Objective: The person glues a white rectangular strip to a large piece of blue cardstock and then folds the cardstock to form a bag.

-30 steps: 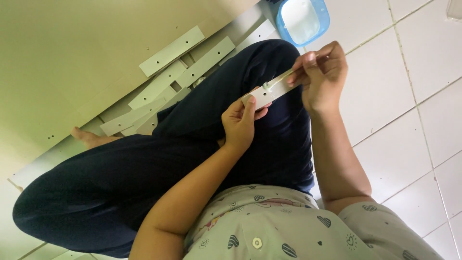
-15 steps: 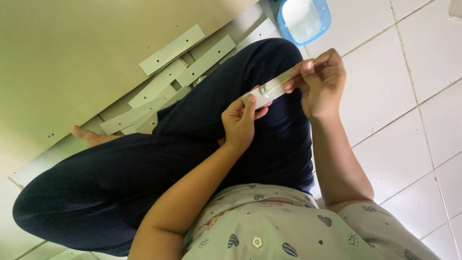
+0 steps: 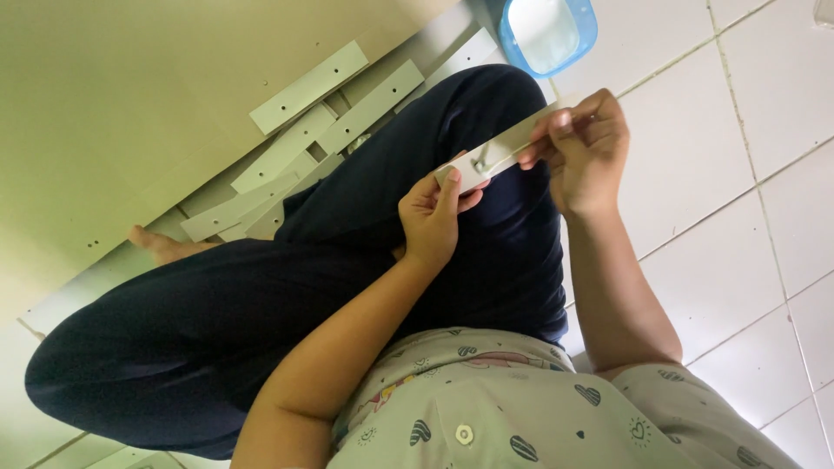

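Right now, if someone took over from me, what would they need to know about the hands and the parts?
Left hand pinches the near end of a pale strip above the lap. Right hand grips its far end. A small metal fitting sits on the strip between them; whether it is seated I cannot tell. More strips lie on the floor beside a large panel. A blue tub stands on the tiles. Those strips are untouched.

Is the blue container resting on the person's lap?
No, the blue container stands on the white tiled floor beyond the knee, apart from the dark trousers.
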